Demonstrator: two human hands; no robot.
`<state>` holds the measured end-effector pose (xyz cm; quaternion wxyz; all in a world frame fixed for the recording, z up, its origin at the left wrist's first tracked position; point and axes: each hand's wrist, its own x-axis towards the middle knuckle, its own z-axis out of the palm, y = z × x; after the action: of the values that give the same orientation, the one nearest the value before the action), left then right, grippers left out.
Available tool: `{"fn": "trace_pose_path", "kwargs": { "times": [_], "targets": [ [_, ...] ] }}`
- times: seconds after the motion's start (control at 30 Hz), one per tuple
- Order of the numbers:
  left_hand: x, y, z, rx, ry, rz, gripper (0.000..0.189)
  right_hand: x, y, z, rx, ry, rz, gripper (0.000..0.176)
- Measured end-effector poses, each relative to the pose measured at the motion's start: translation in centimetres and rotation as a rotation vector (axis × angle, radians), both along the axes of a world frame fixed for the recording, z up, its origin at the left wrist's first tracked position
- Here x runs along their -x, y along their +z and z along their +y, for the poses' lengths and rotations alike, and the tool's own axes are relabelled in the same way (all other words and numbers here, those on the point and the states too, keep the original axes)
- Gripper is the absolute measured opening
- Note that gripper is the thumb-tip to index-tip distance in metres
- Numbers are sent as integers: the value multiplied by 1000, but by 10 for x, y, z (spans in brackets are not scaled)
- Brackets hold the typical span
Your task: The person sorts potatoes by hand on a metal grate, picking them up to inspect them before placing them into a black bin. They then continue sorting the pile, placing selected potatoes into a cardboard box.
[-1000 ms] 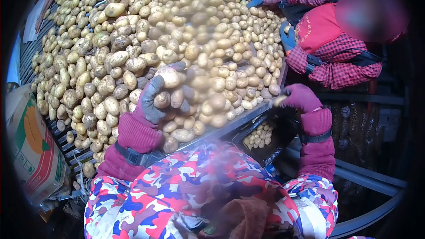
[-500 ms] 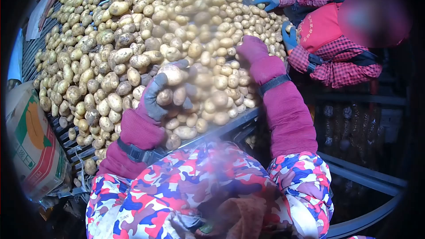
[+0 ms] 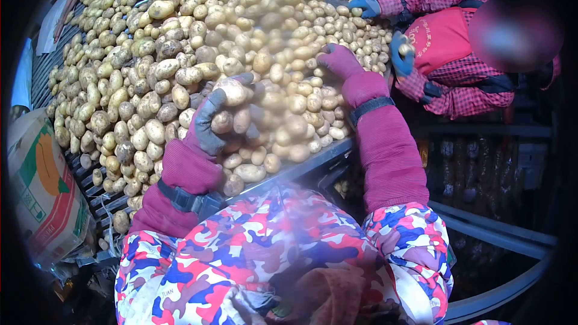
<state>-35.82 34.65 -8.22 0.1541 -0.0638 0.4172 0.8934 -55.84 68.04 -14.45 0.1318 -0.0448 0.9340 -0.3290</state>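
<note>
Left hand (image 3: 209, 123) full, right hand (image 3: 340, 61) at the heap (image 3: 139, 139)

In the head view, our left hand cups several potatoes (image 3: 230, 92); more lie all around that grip. Our right hand touches potatoes ahead and to the right of it; whether it grasps one, we cannot tell. We should cradle the held ones without squeezing, fingers curled beneath.
</note>
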Motion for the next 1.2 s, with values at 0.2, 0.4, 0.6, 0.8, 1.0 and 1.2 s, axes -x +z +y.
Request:
{"fn": "trace_pose_path", "kwargs": {
  "times": [0.2,0.4,0.6,0.8,1.0,1.2],
  "targets": [
    [3,-22,-11,31,-42,85,67,-57,43,71,415,-249,95,26],
    [7,-11,-6,-199,-95,-76,76,-155,102,135,127,-334,-209,44],
    [8,-18,-5,-248,-55,-70,71,-106,69,29,230,14,129,54],
    [3,-29,-11,84,-73,141,76,-46,13,-16,-644,208,215,47],
    [2,-22,-13,221,-85,213,76,-111,108,51,389,-272,-178,45],
    [8,-6,-3,-226,-40,-104,73,-172,130,90,-429,173,-268,45]
  ]
}}
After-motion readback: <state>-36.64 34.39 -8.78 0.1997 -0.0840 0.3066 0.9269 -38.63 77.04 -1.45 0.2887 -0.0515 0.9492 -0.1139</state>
